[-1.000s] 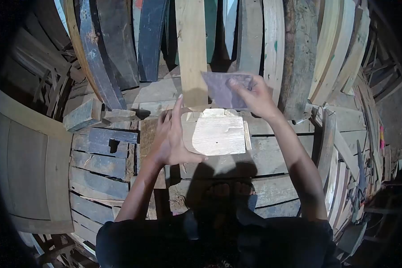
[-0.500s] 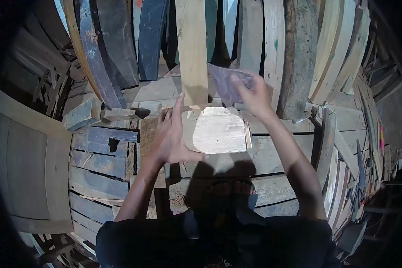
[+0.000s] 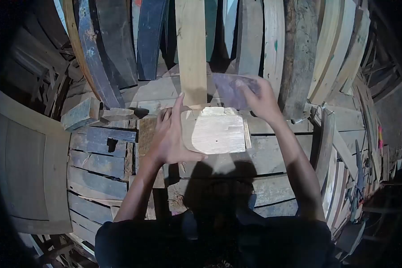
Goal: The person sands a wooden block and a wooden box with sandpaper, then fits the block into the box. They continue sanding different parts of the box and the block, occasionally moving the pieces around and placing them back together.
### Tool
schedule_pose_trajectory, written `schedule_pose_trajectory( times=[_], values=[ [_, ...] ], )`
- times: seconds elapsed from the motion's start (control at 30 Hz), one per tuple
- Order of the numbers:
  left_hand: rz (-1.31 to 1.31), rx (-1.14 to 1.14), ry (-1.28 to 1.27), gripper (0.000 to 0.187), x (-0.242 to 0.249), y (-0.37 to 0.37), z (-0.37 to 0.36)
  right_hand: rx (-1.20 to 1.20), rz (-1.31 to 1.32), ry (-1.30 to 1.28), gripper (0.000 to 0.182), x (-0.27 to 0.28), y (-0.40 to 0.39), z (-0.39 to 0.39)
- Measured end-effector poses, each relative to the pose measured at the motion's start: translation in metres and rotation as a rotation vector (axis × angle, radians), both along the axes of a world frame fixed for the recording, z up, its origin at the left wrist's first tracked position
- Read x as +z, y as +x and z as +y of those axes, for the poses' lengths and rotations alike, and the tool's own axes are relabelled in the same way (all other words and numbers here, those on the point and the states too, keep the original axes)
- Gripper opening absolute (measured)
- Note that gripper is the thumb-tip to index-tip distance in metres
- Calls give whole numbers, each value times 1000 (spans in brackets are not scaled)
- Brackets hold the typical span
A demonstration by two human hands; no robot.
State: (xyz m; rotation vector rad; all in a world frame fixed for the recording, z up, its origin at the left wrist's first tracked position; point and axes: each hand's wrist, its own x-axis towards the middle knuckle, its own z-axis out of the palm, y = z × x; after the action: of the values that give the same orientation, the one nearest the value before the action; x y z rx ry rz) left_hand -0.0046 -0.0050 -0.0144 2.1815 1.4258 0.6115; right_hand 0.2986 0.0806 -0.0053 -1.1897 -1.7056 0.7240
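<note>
A small pale wooden board lies flat in front of me, brightly lit, with a small dark spot near its middle. My left hand braces its left end, thumb along the near edge and index finger stretched toward the far side; the other fingers curl partly out of sight. Beyond the board's far right corner, my right hand pinches a thin, flexible purple-grey sheet, which looks like sandpaper. That sheet is held up, apart from the board's top face.
Several long planks stand along the far side, among them a pale plank straight ahead. A wooden block lies at the left, near a panelled door. Slatted boards form the floor. Scrap strips and a saw-like tool are at the right.
My right hand has moved slightly right and down with the sheet, which now looks flatter and less pointed. My left hand and the board have stayed nearly in place.
</note>
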Motion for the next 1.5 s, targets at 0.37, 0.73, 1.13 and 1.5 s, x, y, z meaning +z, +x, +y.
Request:
schedule_pose_trajectory(
  times=[0.37,0.73,1.13,1.5],
  values=[
    [94,-10,23,167,6,0,13,168,-263,322,36,17,-3,-75],
    [126,-31,10,168,4,-6,35,278,-553,261,38,-20,12,-101],
    [112,-23,-33,168,10,-4,33,436,-394,165,36,-22,-5,-107],
    [97,-33,1,163,12,0,21,333,-238,-153,32,-24,2,-72]
  ],
)
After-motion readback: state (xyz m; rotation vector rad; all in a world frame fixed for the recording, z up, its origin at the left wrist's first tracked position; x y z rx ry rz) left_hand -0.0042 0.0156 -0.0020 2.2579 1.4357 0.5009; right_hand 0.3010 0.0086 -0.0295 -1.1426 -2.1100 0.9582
